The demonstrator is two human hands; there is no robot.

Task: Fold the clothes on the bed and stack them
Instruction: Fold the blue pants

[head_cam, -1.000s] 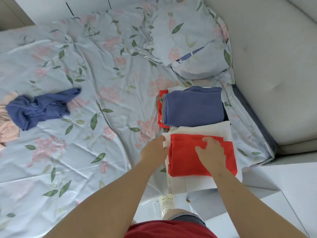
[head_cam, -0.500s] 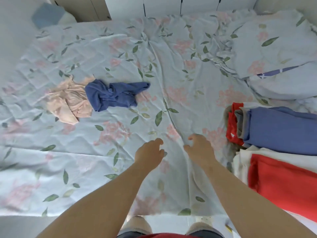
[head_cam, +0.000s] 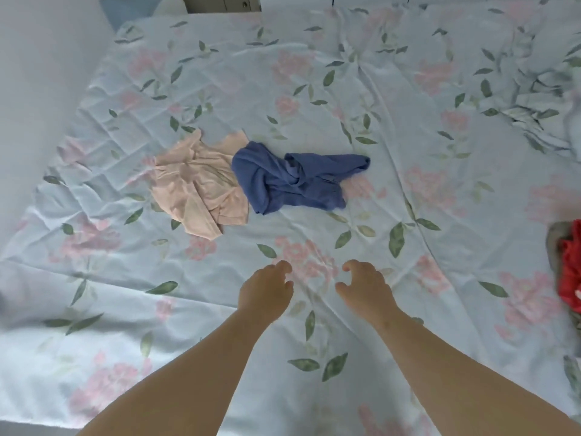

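Hovering left hand [head_cam: 265, 289] and right hand [head_cam: 366, 289] over bed [head_cam: 408, 89], loosely curled, empty; risking dragging pink top [head_cam: 198, 187] along while grabbing touching, twisted blue top [head_cam: 292, 180].

Floral bed [head_cam: 393, 127]; crumpled pink garment [head_cam: 198, 187] touching blue garment [head_cam: 292, 180].

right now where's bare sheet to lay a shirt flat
Free: sheet between left hand, right hand and blue garment; also the far half beyond it. Crowded: pink garment touching the blue one, red clothes at right edge.
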